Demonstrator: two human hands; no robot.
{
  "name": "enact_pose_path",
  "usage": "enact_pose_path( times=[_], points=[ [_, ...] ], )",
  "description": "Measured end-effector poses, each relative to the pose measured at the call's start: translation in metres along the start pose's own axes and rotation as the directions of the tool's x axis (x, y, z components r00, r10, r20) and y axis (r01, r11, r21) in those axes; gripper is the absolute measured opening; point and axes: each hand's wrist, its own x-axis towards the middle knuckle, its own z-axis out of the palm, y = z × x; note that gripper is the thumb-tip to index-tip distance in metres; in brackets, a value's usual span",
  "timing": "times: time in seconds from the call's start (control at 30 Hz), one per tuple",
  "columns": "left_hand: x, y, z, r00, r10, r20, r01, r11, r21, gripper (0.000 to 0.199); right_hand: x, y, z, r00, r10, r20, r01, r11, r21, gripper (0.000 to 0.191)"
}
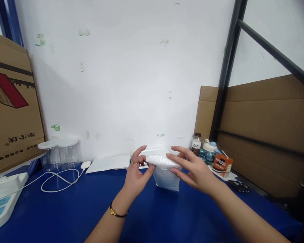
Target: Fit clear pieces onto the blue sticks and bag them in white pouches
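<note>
A white, translucent plastic bag or pouch (167, 179) stands near the middle of the blue table, its top edge folded over. My left hand (138, 172) pinches the left end of the fold between thumb and fingers. On the other side, my right hand (190, 168) has its thumb and fingers around the right end of the fold. What the bag contains, if anything, cannot be made out. Behind it, flat white packets (108, 163) lie against the wall.
At left are a power strip (12, 199), a white cable (63, 184), two clear lidded jars (68, 153) and a large carton (12, 101). At right stand a brown-capped bottle (196, 143), a blue bottle (207, 152) and an orange drink carton (221, 164). Cardboard sheets (268, 135) line the right side.
</note>
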Motion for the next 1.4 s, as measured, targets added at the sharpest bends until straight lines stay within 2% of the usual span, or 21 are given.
enact_pose_path(
  times=[0.07,0.13,0.27,0.43,0.6,0.7,0.8,0.87,0.9,0.97,1.0,1.03,1.07,1.1,1.13,1.2,1.23,1.3,1.37,1.4],
  points=[
    [-0.001,-0.002,-0.001,0.996,0.087,-0.015,-0.086,0.995,0.043,0.054,-0.001,-0.001,0.000,1.000,0.001,0.006,0.000,0.997,-0.082,0.041],
    [-0.001,-0.004,-0.002,0.985,0.170,0.016,-0.171,0.980,0.104,0.043,-0.002,-0.001,-0.002,1.000,-0.010,0.025,0.013,0.991,-0.133,0.034],
    [0.000,0.001,-0.006,0.929,0.293,0.227,-0.340,0.918,0.203,0.021,-0.002,-0.004,-0.008,0.995,-0.027,0.097,0.042,0.987,-0.158,0.024],
    [-0.002,0.011,-0.007,0.878,0.338,0.338,-0.438,0.852,0.288,0.019,-0.004,-0.018,-0.008,0.989,-0.063,0.137,0.083,0.986,-0.146,0.024],
    [-0.003,0.016,-0.006,0.793,0.366,0.486,-0.561,0.750,0.350,0.023,-0.012,-0.023,-0.007,0.974,-0.081,0.213,0.098,0.993,-0.070,0.021],
    [-0.004,0.018,-0.005,0.750,0.374,0.546,-0.599,0.734,0.320,0.023,-0.022,-0.021,-0.012,0.963,-0.077,0.258,0.094,0.994,-0.053,0.020],
    [-0.004,0.019,-0.002,0.735,0.359,0.575,-0.589,0.758,0.279,0.023,-0.029,-0.018,-0.016,0.956,-0.077,0.282,0.102,0.992,-0.075,0.021],
    [-0.004,0.015,0.000,0.762,0.343,0.549,-0.533,0.814,0.232,0.023,-0.027,-0.015,-0.019,0.957,-0.071,0.282,0.092,0.994,-0.062,0.022],
    [-0.003,0.011,0.001,0.801,0.321,0.506,-0.475,0.855,0.209,0.022,-0.022,-0.012,-0.020,0.960,-0.061,0.275,0.075,0.996,-0.038,0.023],
    [0.001,-0.002,0.001,0.911,0.206,0.357,-0.283,0.943,0.178,0.026,-0.007,-0.004,-0.023,0.971,-0.008,0.238,0.001,1.000,0.030,0.025],
    [0.003,-0.010,0.000,0.959,0.106,0.261,-0.152,0.975,0.161,0.034,0.003,0.002,-0.025,0.974,0.057,0.219,-0.071,0.996,0.061,0.025],
    [0.005,-0.019,-0.002,0.985,-0.016,0.174,-0.009,0.990,0.140,0.049,0.014,0.009,-0.026,0.976,0.136,0.171,-0.153,0.984,0.090,0.026],
    [0.008,-0.028,-0.004,0.984,-0.149,0.102,0.139,0.985,0.102,0.064,0.026,0.017,-0.025,0.962,0.240,0.129,-0.257,0.957,0.131,0.026],
    [0.010,-0.036,-0.007,0.955,-0.290,0.057,0.288,0.957,0.040,0.072,0.037,0.026,-0.022,0.933,0.354,0.071,-0.361,0.912,0.193,0.028],
    [0.012,-0.044,-0.010,0.905,-0.425,0.033,0.426,0.903,-0.051,0.073,0.046,0.036,-0.016,0.886,0.462,0.038,-0.453,0.847,0.277,0.029],
    [0.016,-0.056,-0.016,0.787,-0.611,0.084,0.607,0.744,-0.279,0.066,0.061,0.057,0.005,0.811,0.585,0.022,-0.514,0.694,0.505,0.033],
    [0.018,-0.061,-0.018,0.748,-0.652,0.123,0.639,0.659,-0.397,0.061,0.066,0.068,0.020,0.772,0.636,0.001,-0.503,0.609,0.613,0.034],
    [0.021,-0.070,-0.024,0.736,-0.662,0.141,0.593,0.529,-0.607,0.054,0.069,0.088,0.057,0.670,0.743,0.000,-0.507,0.458,0.730,0.035],
    [0.024,-0.079,-0.032,0.744,-0.667,0.036,0.471,0.486,-0.736,0.045,0.063,0.106,0.095,0.530,0.848,0.024,-0.590,0.349,0.728,0.035],
    [0.024,-0.085,-0.036,0.734,-0.677,-0.046,0.421,0.507,-0.752,0.043,0.058,0.113,0.113,0.453,0.891,0.021,-0.682,0.332,0.652,0.036]
  ],
)
